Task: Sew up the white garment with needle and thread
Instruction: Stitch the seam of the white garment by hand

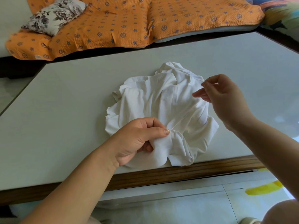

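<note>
**Thread taut between both hands**

Orange patterned cover (129, 21) across the far seat, floral cushion (53, 15) on it. Pale table (64, 97) with a wood front edge. White garment (153, 97) crumpled at the table's middle, reaching the near edge. Left hand (137, 139): fingers curled, thumb pinching a fold of cloth at the near side. Right hand (224, 97) raised over the garment's right part, fingertips pinching the needle (208, 77). White thread (186, 115) runs straight from there down to the left thumb.
</note>
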